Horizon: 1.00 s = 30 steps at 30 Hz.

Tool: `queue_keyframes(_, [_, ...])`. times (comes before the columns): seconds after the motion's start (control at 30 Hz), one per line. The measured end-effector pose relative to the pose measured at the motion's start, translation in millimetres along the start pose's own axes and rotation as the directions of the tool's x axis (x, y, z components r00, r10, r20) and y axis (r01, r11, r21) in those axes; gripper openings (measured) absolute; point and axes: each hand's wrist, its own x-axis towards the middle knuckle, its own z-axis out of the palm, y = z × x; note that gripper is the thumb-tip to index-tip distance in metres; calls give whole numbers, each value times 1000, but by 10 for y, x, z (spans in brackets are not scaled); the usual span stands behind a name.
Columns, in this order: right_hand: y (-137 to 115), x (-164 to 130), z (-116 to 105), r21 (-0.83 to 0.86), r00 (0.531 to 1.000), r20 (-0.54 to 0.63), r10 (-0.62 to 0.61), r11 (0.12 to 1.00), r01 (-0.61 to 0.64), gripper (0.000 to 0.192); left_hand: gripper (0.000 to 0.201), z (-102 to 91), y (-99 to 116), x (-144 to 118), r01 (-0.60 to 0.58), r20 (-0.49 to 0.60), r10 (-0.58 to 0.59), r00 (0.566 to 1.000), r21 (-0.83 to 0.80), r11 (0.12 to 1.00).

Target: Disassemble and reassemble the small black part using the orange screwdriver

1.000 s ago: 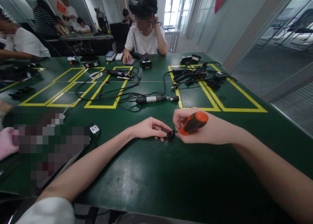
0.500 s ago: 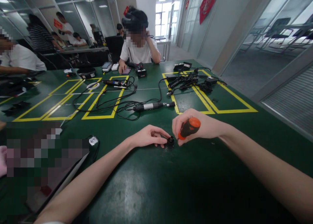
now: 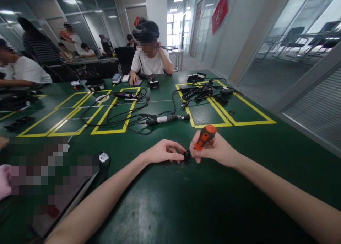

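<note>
1. A small black part (image 3: 185, 156) stood on the green surface (image 3: 165, 201), between both hands.
2. The left hand (image 3: 163, 152) touched the part from its left, its fingers (image 3: 178, 154) closed lightly on the part's side.
3. The right hand (image 3: 213, 149) was closed around an orange screwdriver (image 3: 204, 137), tilted down to the part.
4. The tip was hidden, so its seating was unclear; it could slip off the part toward the left fingers if pressed at this angle.
5. A cabled tool (image 3: 166, 119) lay well apart behind.

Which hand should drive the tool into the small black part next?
Right hand: it already grips the orange-handled screwdriver, aimed at the black part. Left hand is steadying that part.
</note>
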Motion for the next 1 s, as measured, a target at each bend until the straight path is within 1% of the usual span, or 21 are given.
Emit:
queue_keyframes(0.1, [33,-48,46,-13,995,-101,-24,1000,23,30,55,3,-5,7,-9,-1,9,1000,5,1000])
queue_keyframes(0.2, [53,-70,83,-16,986,-156,-51,999,49,27,56,13,-6,13,-26,-16,26,1000,2,1000])
queue_keyframes(0.43, [151,-98,176,31,988,-132,-82,996,86,33,59,37,16,11,-34,-37,35,999,9,999])
queue_keyframes(0.53, [181,-116,202,47,975,-165,-147,987,156,31,59,46,33,11,-36,-40,37,999,30,999])
queue_keyframes(0.6, [189,-128,209,20,965,-187,-184,981,192,30,58,57,40,15,-34,-43,36,998,48,998])
queue_keyframes(0.77, [179,-130,220,-97,952,-220,-213,976,196,31,57,93,51,24,-24,-71,31,997,97,995])
queue_keyframes(0.9, [203,-113,257,-69,956,-215,-198,980,187,35,54,101,66,15,-18,-76,26,997,104,994])
queue_keyframes(1.0, [236,-112,276,-25,951,-243,-190,982,189,36,53,98,79,6,-15,-70,23,997,101,995])
